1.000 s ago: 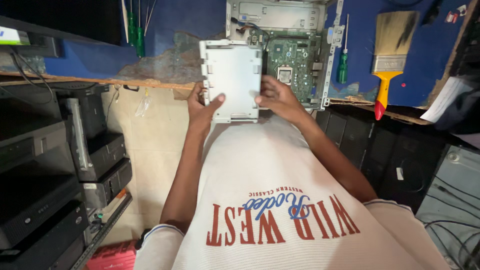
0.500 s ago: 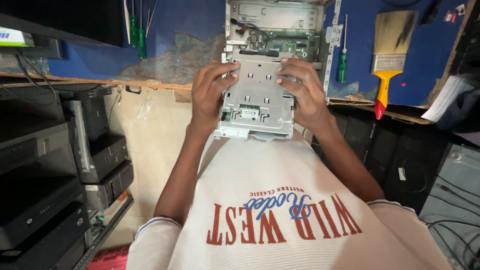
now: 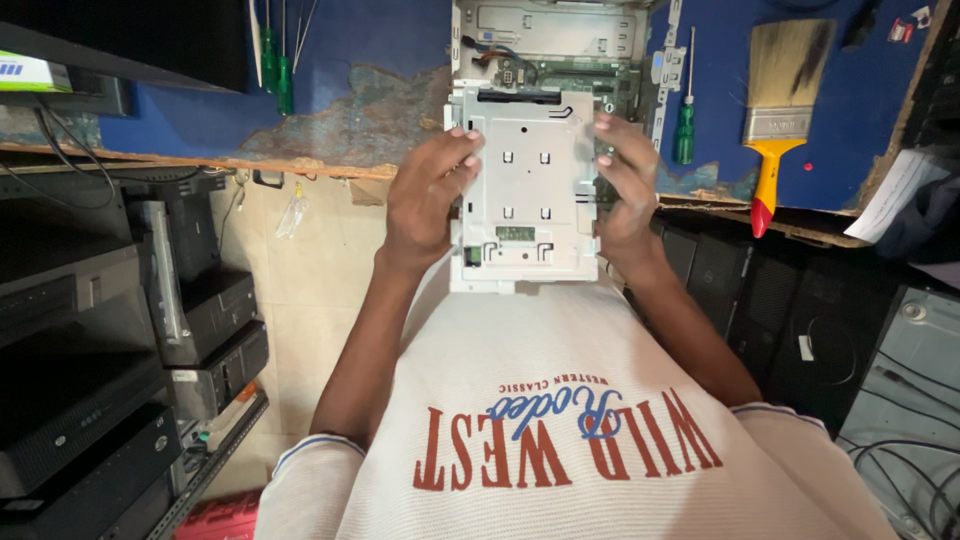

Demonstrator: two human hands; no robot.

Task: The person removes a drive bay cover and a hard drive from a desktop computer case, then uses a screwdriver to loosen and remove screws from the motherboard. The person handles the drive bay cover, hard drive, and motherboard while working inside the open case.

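Landmark: an opened desktop computer case [image 3: 560, 45] is laid on the blue workbench [image 3: 380, 60], and every place below is given relative to it.
Paintbrush: a wide brush with a yellow and red handle [image 3: 775, 110] is laid to the right of the case, on the same bench.
Screwdrivers: one green-handled screwdriver [image 3: 684, 120] is seen just beside the case's right edge; two more [image 3: 277, 60] are seen well to its left.
Shelves: dark computer units [image 3: 110, 330] are stacked on shelving far to the left of the case and below bench level.
Paper: a white sheet [image 3: 900, 195] is hung over the bench edge far to the right.
Obstruction: the near half of the case's interior is covered by the metal drive cage [image 3: 525, 190]; only the far part with board and cables is left in view.
Drive cage: it is held flat over the case's near edge, partly out over the person's shirt.
Left hand [image 3: 425, 200]: the cage's left edge is gripped, fingers curled onto its top, wrist bent upward.
Right hand [image 3: 625, 195]: the right edge is clasped likewise, fingertips pressed on the plate.
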